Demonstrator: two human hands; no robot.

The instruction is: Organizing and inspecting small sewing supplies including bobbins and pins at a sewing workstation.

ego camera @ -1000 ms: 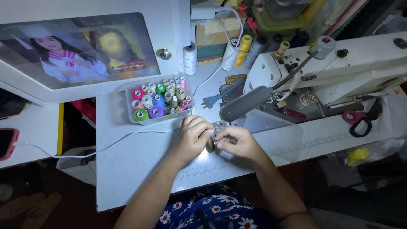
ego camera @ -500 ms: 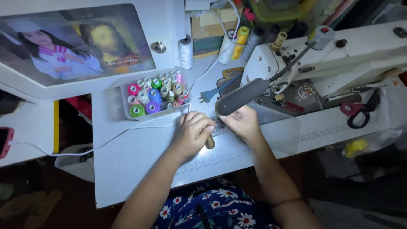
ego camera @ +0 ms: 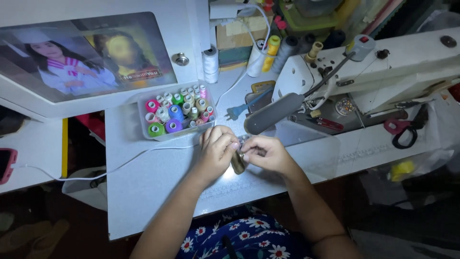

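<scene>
The white sewing machine [ego camera: 383, 72] lies along the far right of the white table [ego camera: 143, 187], its grey lamp [ego camera: 273, 113] angled down toward the work. A clear box of coloured thread spools [ego camera: 175, 115] stands left of the lamp, with a white cable [ego camera: 120, 165] trailing past it, and black-handled scissors [ego camera: 405, 136] rest on the right.

At the table's middle the two hands meet, touching. The left hand [ego camera: 216, 151] is curled, fingers pressed together around a small dark brownish piece [ego camera: 238, 164] that pokes out below them. The right hand [ego camera: 266, 152] has its fingertips pinched on something small and pale at the top of that piece (too tiny to tell what).

Judging by this, the fiddly work on the small piece is under way, not finished: both hands are fully engaged with it and nothing has been set down. The piece looks short, dull and rounded, mostly hidden.
</scene>
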